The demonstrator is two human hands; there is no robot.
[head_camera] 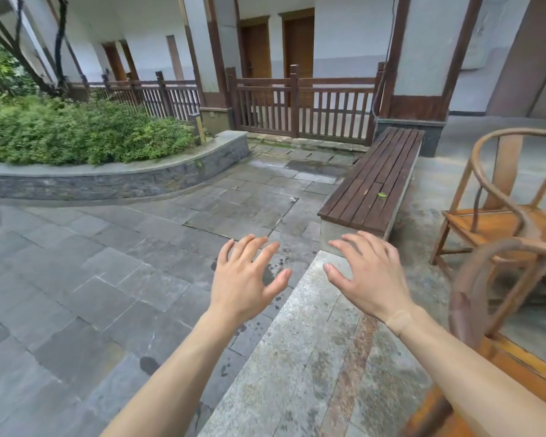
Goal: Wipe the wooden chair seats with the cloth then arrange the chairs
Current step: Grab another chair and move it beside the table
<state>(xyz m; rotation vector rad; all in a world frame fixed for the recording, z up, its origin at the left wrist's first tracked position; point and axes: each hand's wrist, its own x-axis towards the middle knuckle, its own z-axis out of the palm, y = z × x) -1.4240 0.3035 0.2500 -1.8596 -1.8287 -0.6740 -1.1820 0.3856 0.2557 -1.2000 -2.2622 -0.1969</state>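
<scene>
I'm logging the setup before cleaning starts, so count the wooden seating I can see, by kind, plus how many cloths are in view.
Round-backed wooden chairs: 2, the far chair and the near chair, both at right.
Slatted wooden bench: 1.
Cloths: 0 visible; the left hand and right hand are both empty.
Total: 3 pieces of seating.

Two hands at centre, held side by side over the paving: left hand (249, 279) at 6 o'clock, right hand (368, 275) just beside it. Near chair (492, 279) at 4 o'clock; far chair (501, 197) behind it (at 3). Bench (375, 181) at 1 o'clock; planter wall (114, 181) at 10; railing (306, 105) at 12.
</scene>
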